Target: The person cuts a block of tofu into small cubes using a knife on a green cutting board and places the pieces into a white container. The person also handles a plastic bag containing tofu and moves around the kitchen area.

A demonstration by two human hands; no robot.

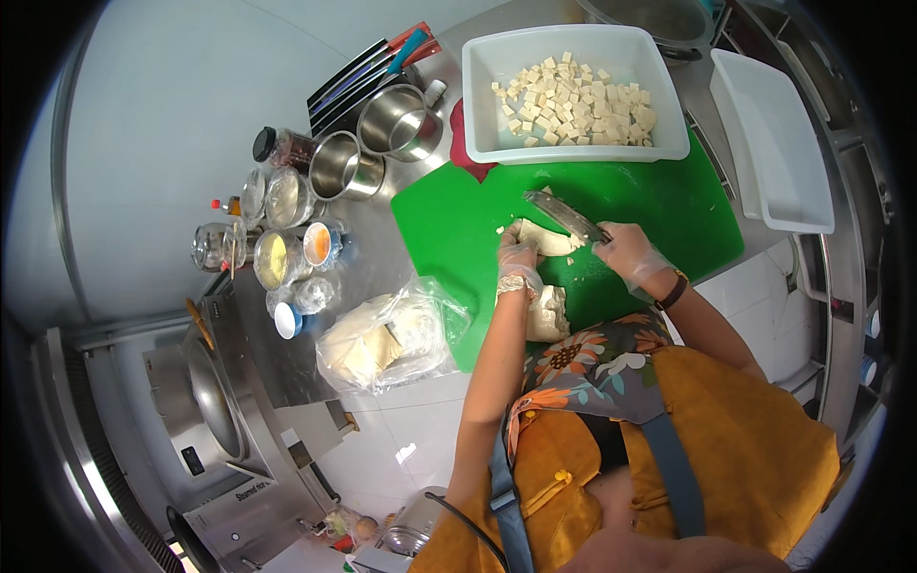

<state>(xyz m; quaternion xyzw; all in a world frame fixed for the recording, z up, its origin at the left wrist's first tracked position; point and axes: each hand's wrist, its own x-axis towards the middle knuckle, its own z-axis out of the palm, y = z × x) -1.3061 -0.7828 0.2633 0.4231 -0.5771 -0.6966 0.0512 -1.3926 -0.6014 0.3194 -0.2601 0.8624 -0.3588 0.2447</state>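
Note:
A kitchen knife is held by its handle in my right hand, which wears a clear plastic glove. Its blade slants up and to the left over the green cutting board. My left hand, also gloved, holds the left end of a pale slab, apparently firm tofu. The knife crosses just above the slab's right end. Small crumbs lie around it. Nearer my body, a larger pale block rests on the board, partly hidden by my left wrist.
Beyond the board, a white plastic tub holds many pale cubes. Another white tub stands at right. Left are a plastic bag of pale blocks, wrapped bowls, steel pots and a knife rack. A wok sits farther left.

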